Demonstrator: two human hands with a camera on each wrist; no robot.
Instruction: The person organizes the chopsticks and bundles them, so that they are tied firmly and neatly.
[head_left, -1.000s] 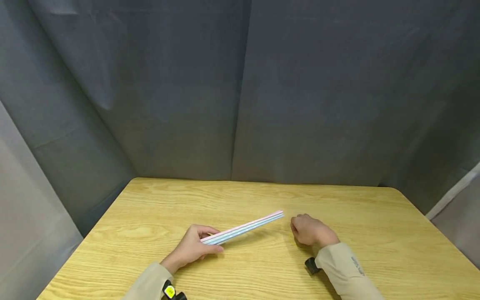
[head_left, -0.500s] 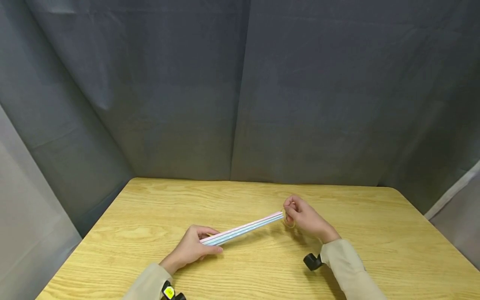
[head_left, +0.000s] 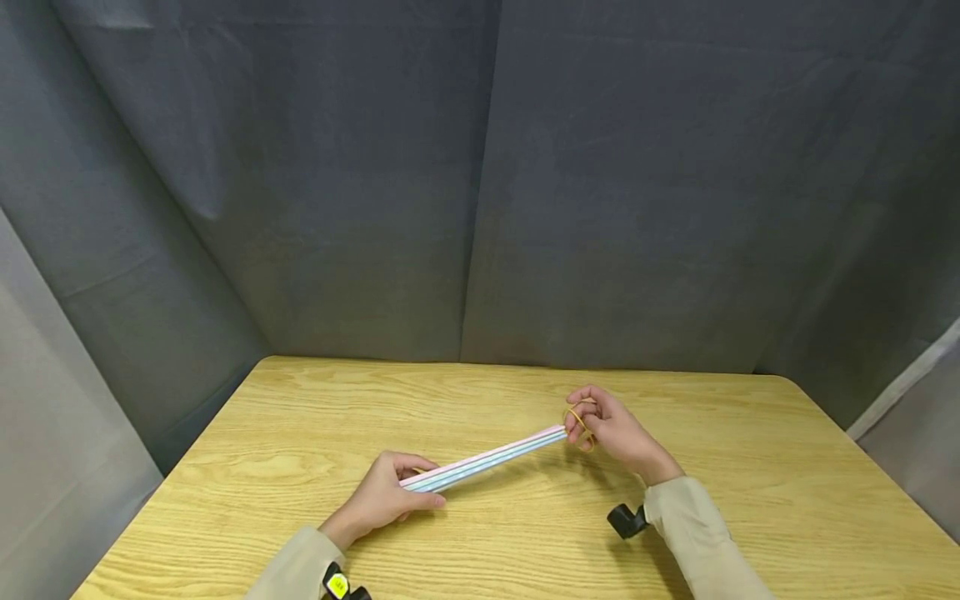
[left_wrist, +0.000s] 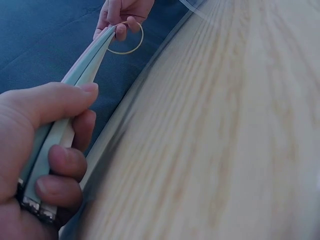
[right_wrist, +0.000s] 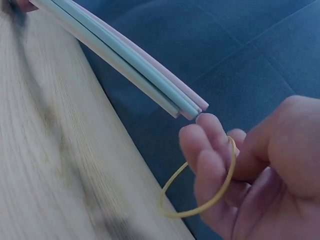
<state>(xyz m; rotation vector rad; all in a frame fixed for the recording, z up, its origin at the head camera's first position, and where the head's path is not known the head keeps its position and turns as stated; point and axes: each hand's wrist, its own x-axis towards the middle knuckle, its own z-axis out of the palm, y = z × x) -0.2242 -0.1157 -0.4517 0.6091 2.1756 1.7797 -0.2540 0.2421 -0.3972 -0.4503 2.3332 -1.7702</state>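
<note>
The left hand (head_left: 386, 493) grips the left, near end of a bundle of slender, pastel pink and pale-blue sticks (head_left: 487, 459). Just beside its right, far end, the right hand (head_left: 621, 435) holds a thin yellow elastic loop (right_wrist: 182, 214) in curled fingers. The sticks are probably light, stiff, smooth, best gripped together near one end; the loop is presumably soft.

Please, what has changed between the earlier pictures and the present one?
The right hand moved away from the body and slightly left, to the free end of the bundle of sticks, loosening from its fist shape. A yellow band, not clearly visible in the earliest picture, now shows as a loop there. The left hand still grips the bundle's other end.
</note>
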